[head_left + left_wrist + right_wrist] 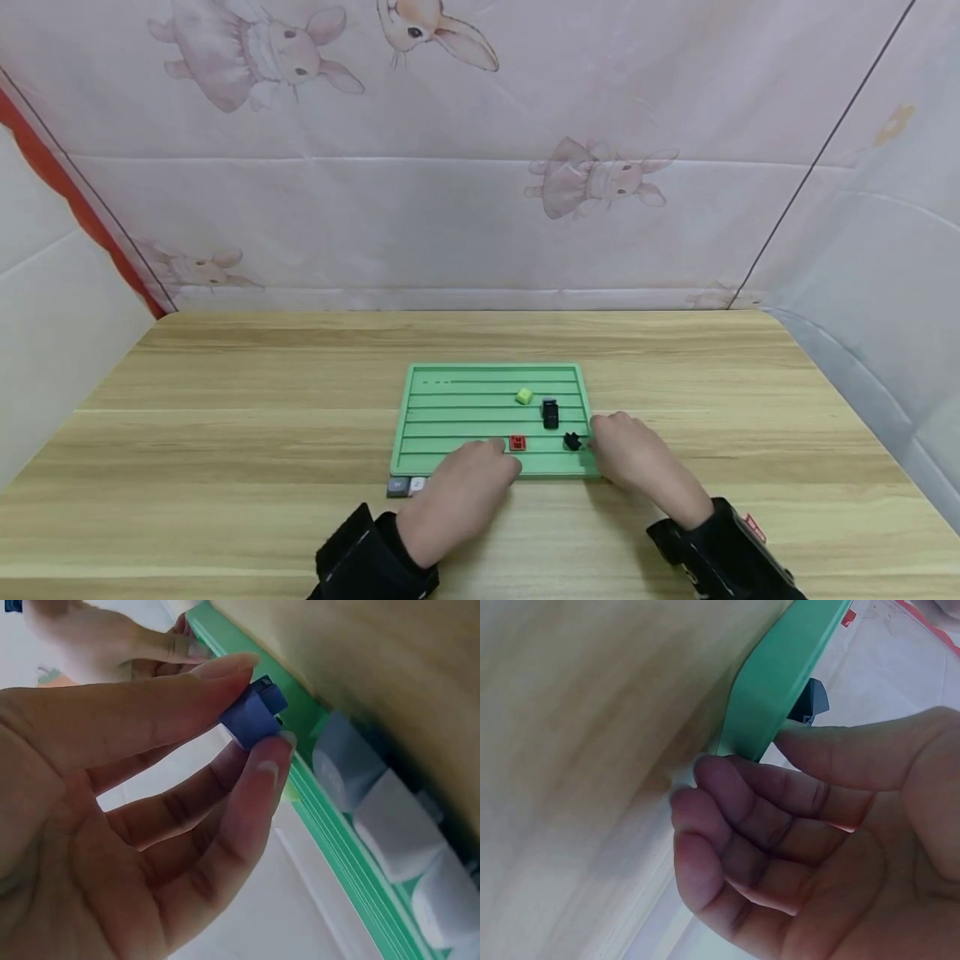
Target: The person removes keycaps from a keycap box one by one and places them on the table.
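A shallow green tray with raised ridges lies on the table. My left hand is over its front edge, thumb and fingertips pinching a small blue keycap-like piece; in the head view the hand hides this piece. At the tray's front right corner, my right hand grips the rim between thumb and index finger, the other fingers curled below. On the tray are a red piece, a dark jagged piece, a black block and a yellow-green cube.
Along the tray's front left edge sit a grey keycap and a white keycap, partly behind my left hand. The wooden table reaches back to a cloth wall printed with rabbits.
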`<state>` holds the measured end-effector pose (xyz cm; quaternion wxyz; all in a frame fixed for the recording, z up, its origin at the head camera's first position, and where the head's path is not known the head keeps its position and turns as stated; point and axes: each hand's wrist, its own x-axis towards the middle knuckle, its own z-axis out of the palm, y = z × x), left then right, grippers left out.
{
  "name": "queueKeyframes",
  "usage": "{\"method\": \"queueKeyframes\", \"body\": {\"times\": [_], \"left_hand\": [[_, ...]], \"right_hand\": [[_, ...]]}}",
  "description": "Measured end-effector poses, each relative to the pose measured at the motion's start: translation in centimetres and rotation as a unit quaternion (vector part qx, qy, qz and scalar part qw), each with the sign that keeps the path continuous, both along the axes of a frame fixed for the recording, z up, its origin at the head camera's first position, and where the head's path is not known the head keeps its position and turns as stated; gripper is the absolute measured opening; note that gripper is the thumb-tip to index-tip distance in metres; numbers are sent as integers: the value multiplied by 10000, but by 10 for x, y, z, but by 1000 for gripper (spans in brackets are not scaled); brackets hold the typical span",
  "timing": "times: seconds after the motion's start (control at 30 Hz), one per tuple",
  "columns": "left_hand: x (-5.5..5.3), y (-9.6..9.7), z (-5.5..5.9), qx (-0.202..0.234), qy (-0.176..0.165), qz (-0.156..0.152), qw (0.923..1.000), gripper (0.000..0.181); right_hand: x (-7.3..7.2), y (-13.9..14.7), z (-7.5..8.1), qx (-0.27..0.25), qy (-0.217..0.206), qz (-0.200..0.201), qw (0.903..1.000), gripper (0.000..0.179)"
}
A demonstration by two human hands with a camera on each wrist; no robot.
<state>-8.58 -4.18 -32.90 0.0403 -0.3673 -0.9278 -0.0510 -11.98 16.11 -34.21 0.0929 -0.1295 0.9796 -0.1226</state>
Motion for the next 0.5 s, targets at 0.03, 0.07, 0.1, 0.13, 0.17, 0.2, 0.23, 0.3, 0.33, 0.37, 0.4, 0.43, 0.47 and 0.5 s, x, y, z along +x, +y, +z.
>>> {"method": "queueKeyframes", "body": {"times": [0.03, 0.07, 0.1, 0.13, 0.17, 0.2, 0.23, 0.3, 0.33, 0.37, 0.4, 0.43, 0.47, 0.5], "left_hand": [[0, 1, -1, -16, 55, 1, 10000, 20], [0, 1, -2, -45, 117, 10, 9999, 20], [0, 1, -3, -53, 157, 18, 9999, 21], [0, 2, -4, -65, 201, 20, 9998, 21], [0, 2, -5, -87, 248, 13, 9997, 22], [0, 2, -6, -106, 296, 10, 9995, 22], [-1, 2, -7, -133, 337, 6, 9993, 22], [-1, 2, -8, -145, 333, 12, 9993, 22], [-1, 2, -8, -154, 322, 25, 9994, 22], [-1, 3, -8, -156, 292, 42, 9994, 21], [-1, 3, -8, -164, 259, 61, 9995, 20], [-1, 3, -8, -180, 230, 78, 9995, 20], [-1, 3, -8, -189, 181, 101, 9996, 19], [-1, 3, -7, -199, 148, 122, 9996, 18]], "right_hand": [[0, 0, 0, -2, -2, -1, 10000, 4], [0, 0, 0, -1, -4, -3, 10000, 4], [0, 0, 0, 4, -4, -4, 10000, 4], [0, 0, 0, 4, -4, -3, 10000, 4], [0, 0, 0, 5, -2, 0, 10000, 4], [0, 0, 0, 9, 0, 2, 10000, 4], [0, 0, 0, 11, 6, 7, 10000, 4], [0, 0, -1, 12, 15, 6, 10000, 4], [0, 0, -1, 10, 21, 6, 10000, 4], [0, 0, -1, 7, 25, 5, 10000, 4], [0, 1, -1, 4, 27, 4, 10000, 4], [0, 1, -1, -1, 34, 3, 10000, 4], [0, 1, -1, -5, 34, 1, 10000, 4], [0, 1, -1, -9, 34, 3, 10000, 5]]}}
